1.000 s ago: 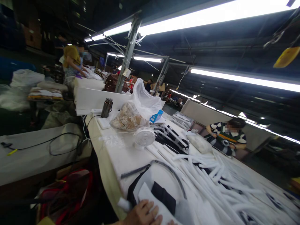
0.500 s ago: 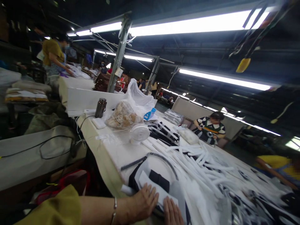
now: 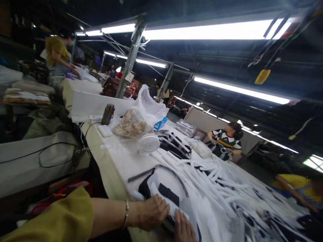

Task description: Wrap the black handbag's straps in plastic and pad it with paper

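A black and grey fabric piece [image 3: 187,205] lies at the table's near edge, with a dark flap [image 3: 168,194] and a white padding strip [image 3: 154,189] on it. My left hand [image 3: 154,211] is closed on the strip, its fingers bent and knuckles raised. Beside it my right hand [image 3: 183,226] holds the strip's near end; its fingers are close together over the top, the thumb hidden. A long dark zipper-like band [image 3: 176,176] curves from the piece onto the table. A short white roll [image 3: 138,195] pokes out left of the piece.
A small white fan [image 3: 149,143], a plastic bag of brownish pieces [image 3: 133,122] and a dark flask [image 3: 108,114] stand farther back. White strips [image 3: 209,174] heap to the right. A co-worker [image 3: 225,143] handles fabric across the table; another person [image 3: 295,188] is at far right.
My left fingers, flatter before, are now bent more tightly on the white strip. My right hand has shifted slightly left. The co-worker across the table has raised their head and hands a little.
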Demonstrator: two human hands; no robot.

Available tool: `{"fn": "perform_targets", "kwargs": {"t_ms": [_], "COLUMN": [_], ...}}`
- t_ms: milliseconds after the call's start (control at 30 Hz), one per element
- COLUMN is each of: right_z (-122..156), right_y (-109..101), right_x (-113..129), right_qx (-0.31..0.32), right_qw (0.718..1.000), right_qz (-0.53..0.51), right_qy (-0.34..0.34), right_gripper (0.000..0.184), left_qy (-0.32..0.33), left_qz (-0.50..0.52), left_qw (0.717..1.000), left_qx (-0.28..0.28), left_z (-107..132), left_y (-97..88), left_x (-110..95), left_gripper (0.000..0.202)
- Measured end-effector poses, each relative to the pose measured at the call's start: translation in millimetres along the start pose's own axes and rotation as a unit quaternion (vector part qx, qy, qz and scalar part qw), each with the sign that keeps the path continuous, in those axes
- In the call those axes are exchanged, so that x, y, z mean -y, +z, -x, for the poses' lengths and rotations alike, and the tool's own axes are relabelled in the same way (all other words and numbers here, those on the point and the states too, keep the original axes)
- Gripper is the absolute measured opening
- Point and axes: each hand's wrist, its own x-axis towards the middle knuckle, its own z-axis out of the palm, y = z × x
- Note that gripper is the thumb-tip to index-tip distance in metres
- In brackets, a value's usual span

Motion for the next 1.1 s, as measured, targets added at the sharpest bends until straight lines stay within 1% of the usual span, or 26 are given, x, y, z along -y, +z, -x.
{"fn": "perform_targets", "kwargs": {"t_ms": [67, 100, 200, 267, 333, 433, 500, 667, 733, 800, 867, 900, 933, 967, 1033, 1067, 1100], "right_z": [-9, -14, -32, -42, -51, -59, -63, -73, -77, -81, -84, -86, -88, -90, -94, -95, -96], "right_y": [-5, -9, -27, -37, -43, -44, -43, -41, -39, -38, -37, -37, -37, -38, -40, -41, -43], "right_x": [-3, -4, -4, -2, 0, 2, 3, -3, -5, -5, -3, -2, -1, -1, 1, 1, 2], "right_qx": [-0.006, -0.001, 0.039, 0.081, 0.118, 0.154, 0.168, 0.176, 0.183, 0.196, 0.206, 0.21, 0.211, 0.213, 0.212, 0.211, 0.208], "right_qw": [1.0, 1.0, 0.999, 0.997, 0.993, 0.988, 0.985, 0.984, 0.983, 0.98, 0.978, 0.977, 0.977, 0.976, 0.977, 0.977, 0.978], "right_qz": [0.012, 0.015, 0.013, 0.011, 0.014, 0.02, 0.019, 0.001, 0.008, 0.014, 0.018, 0.018, 0.019, 0.018, 0.014, 0.012, 0.011], "right_qy": [-0.002, -0.005, -0.007, 0.01, 0.017, 0.016, 0.019, 0.002, -0.01, -0.022, -0.029, -0.031, -0.032, -0.032, -0.03, -0.026, -0.022], "right_gripper": [0.074, 0.073, 0.065, 0.062, 0.063, 0.068, 0.071, 0.073, 0.071, 0.068, 0.063, 0.062, 0.061, 0.06, 0.06, 0.059, 0.058], "left_qy": [0.047, 0.052, 0.035, 0.032, 0.033, 0.04, 0.046, 0.045, 0.04, 0.028, 0.009, -0.006, -0.025, -0.049, -0.088, -0.097, -0.097], "left_qz": [0.022, 0.038, 0.08, 0.101, 0.12, 0.139, 0.146, 0.152, 0.152, 0.147, 0.129, 0.113, 0.094, 0.076, 0.051, 0.047, 0.047], "left_qw": [0.999, 0.998, 0.995, 0.992, 0.989, 0.986, 0.984, 0.983, 0.983, 0.985, 0.989, 0.992, 0.995, 0.996, 0.994, 0.993, 0.993], "left_qx": [0.0, 0.01, 0.056, 0.07, 0.077, 0.086, 0.091, 0.098, 0.097, 0.09, 0.069, 0.05, 0.026, 0.001, -0.037, -0.049, -0.056], "left_z": [-11, -16, -29, -34, -37, -38, -40, -39, -34, -26, -19, -17, -16, -17, -20, -22, -23], "left_y": [-8.5, -12.0, -17.1, -15.1, -10.3, -4.3, -3.5, -11.4, -15.6, -16.3, -10.6, -5.1, 1.8, 9.3, 23.4, 28.8, 32.6], "left_x": [12, 18, 33, 42, 49, 59, 65, 78, 78, 71, 58, 50, 42, 35, 25, 23, 22], "left_gripper": [0.03, 0.028, 0.027, 0.027, 0.028, 0.028, 0.028, 0.031, 0.036, 0.048, 0.067, 0.076, 0.078, 0.072, 0.045, 0.035, 0.028]}}
